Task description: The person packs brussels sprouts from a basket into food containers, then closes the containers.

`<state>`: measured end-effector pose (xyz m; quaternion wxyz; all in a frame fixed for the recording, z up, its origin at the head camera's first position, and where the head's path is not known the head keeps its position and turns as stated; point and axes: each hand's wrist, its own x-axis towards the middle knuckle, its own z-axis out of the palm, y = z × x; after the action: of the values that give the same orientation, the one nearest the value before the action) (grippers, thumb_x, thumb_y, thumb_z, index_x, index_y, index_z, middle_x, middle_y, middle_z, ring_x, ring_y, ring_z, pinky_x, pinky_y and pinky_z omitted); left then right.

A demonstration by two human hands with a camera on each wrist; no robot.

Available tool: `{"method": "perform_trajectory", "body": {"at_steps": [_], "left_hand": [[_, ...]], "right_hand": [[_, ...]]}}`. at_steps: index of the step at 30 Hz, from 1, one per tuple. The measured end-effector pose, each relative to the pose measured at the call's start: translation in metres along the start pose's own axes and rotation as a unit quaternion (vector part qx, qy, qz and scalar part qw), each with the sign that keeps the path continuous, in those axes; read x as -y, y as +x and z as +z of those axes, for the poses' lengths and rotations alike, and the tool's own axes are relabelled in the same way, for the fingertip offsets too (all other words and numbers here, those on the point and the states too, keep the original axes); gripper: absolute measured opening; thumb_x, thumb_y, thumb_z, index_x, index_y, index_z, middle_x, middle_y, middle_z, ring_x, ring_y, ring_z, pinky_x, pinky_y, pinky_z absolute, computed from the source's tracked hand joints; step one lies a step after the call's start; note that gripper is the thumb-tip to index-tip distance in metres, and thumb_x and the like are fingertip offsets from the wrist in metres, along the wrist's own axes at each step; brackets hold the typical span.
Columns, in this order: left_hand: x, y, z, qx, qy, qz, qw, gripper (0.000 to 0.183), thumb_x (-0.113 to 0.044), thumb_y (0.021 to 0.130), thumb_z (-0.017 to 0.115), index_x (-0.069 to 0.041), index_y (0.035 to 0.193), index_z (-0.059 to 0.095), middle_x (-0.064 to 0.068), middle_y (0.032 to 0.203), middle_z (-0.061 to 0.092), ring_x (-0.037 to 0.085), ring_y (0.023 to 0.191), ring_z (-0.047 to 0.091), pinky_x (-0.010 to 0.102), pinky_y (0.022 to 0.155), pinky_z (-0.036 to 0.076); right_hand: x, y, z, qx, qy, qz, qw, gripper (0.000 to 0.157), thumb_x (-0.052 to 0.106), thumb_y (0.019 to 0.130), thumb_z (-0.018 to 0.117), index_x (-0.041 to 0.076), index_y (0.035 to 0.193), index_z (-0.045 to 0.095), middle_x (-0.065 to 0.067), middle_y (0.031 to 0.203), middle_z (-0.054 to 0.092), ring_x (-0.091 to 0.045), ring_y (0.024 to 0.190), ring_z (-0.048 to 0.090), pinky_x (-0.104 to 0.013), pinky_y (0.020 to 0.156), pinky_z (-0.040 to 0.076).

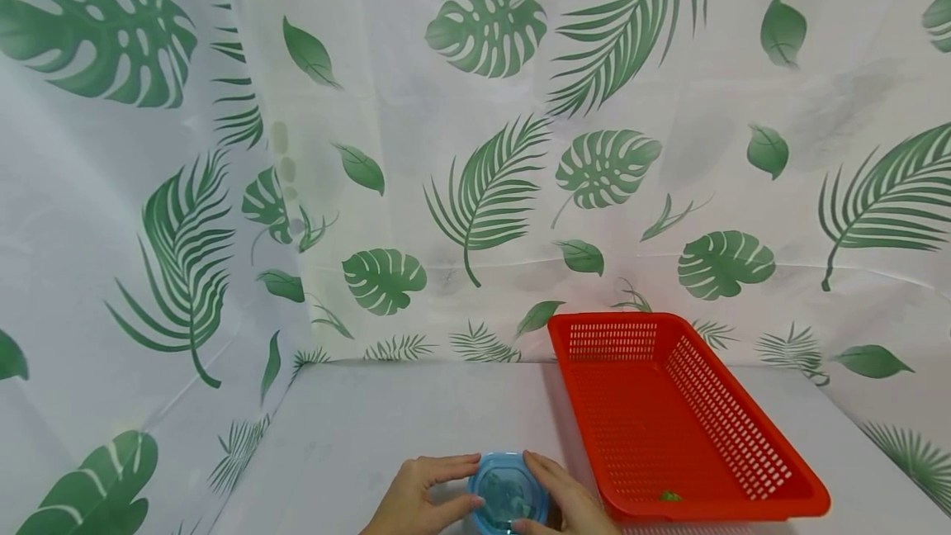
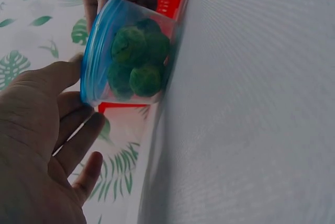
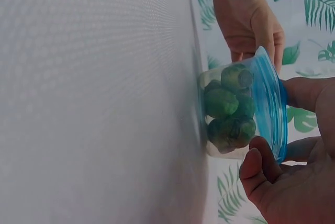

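Observation:
A clear round tub (image 2: 141,62) with a blue lid (image 1: 508,490) stands upright on the table. Several green Brussels sprouts (image 3: 222,103) show through its wall. My left hand (image 1: 427,492) holds the lid's rim from the left, thumb and fingertips touching its edge. On the opposite side, my right hand (image 1: 568,498) grips the rim with its thumb at the front and fingers further back. In the right wrist view, some of the right fingers are curled below the lid's edge. The lid sits on the tub; whether it is fully pressed down I cannot tell.
A red perforated basket (image 1: 669,403) stands just right of the hands, with a small green item (image 1: 670,496) at its near end. The white table (image 1: 416,411) is bounded behind and at the left by a leaf-print curtain (image 1: 401,213).

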<state>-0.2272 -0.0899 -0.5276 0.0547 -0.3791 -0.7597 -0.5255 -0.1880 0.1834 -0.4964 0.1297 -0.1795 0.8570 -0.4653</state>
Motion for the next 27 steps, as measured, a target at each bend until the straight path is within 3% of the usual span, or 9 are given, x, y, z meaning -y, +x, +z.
{"method": "perform_trajectory", "body": {"at_steps": [7, 11, 16, 22, 27], "left_hand": [[0.0007, -0.0006, -0.0003, -0.003, 0.07, 0.051, 0.9963, 0.048, -0.03, 0.091, 0.083, -0.005, 0.13, 0.072, 0.008, 0.131, 0.072, 0.014, 0.113, 0.072, 0.028, 0.09, 0.06], [-0.0006, -0.002, -0.0022, 0.001, 0.112, 0.037, 0.993, 0.055, -0.042, 0.089, 0.083, -0.01, 0.132, 0.072, 0.004, 0.132, 0.072, 0.01, 0.111, 0.071, 0.03, 0.088, 0.059], [-0.0046, -0.0018, -0.0032, 0.012, 0.131, 0.004, 0.9913, 0.058, -0.049, 0.088, 0.081, -0.014, 0.133, 0.072, 0.001, 0.134, 0.071, 0.008, 0.111, 0.069, 0.033, 0.089, 0.058], [-0.0049, 0.0012, -0.0026, 0.005, 0.143, 0.051, 0.9884, 0.056, -0.044, 0.088, 0.083, -0.009, 0.13, 0.073, 0.005, 0.131, 0.073, 0.009, 0.108, 0.07, 0.032, 0.087, 0.06], [-0.0053, 0.0014, -0.0024, 0.008, 0.156, 0.048, 0.9866, 0.056, -0.046, 0.089, 0.081, -0.009, 0.131, 0.073, 0.004, 0.131, 0.072, 0.01, 0.108, 0.071, 0.032, 0.087, 0.06]], "right_hand": [[0.0014, -0.0007, 0.0, -0.003, -0.022, 0.003, 1.0, 0.098, 0.047, 0.088, 0.08, -0.002, 0.16, 0.035, -0.027, 0.161, 0.04, -0.049, 0.131, 0.053, -0.058, 0.094, 0.057], [0.0013, -0.0005, -0.0013, 0.0, -0.04, -0.012, 0.999, 0.097, 0.049, 0.089, 0.078, -0.002, 0.159, 0.036, -0.025, 0.16, 0.042, -0.046, 0.129, 0.055, -0.056, 0.093, 0.058], [-0.0021, -0.0001, -0.005, 0.009, -0.046, -0.034, 0.998, 0.095, 0.049, 0.092, 0.076, -0.003, 0.159, 0.035, -0.023, 0.16, 0.042, -0.044, 0.129, 0.056, -0.051, 0.093, 0.059], [-0.0023, 0.001, -0.008, 0.034, -0.049, -0.021, 0.998, 0.094, 0.051, 0.092, 0.075, -0.001, 0.16, 0.035, -0.023, 0.162, 0.039, -0.047, 0.13, 0.054, -0.048, 0.089, 0.061], [-0.0017, 0.0016, -0.0091, 0.041, -0.049, -0.023, 0.998, 0.093, 0.049, 0.093, 0.075, -0.001, 0.16, 0.035, -0.025, 0.164, 0.036, -0.052, 0.135, 0.051, -0.047, 0.088, 0.061]]}}
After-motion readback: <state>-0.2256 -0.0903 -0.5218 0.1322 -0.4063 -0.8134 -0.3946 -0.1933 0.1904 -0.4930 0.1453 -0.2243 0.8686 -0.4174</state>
